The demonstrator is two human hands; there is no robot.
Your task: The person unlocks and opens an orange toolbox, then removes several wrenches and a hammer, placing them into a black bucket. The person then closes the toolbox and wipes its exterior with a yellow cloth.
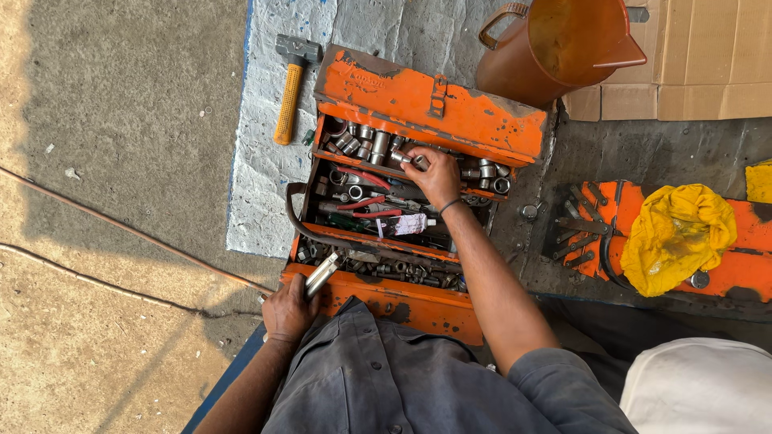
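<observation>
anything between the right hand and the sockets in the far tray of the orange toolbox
Nothing visible. The right hand is already in the far tray of the toolbox, fingertips on a socket. The left hand holds a metal tool at the near edge.

A hammer, an orange jug, a yellow rag and cardboard lie around.

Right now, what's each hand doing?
Left hand: closed on a metal ratchet handle.
Right hand: fingers pinching a socket in the orange toolbox.
</observation>
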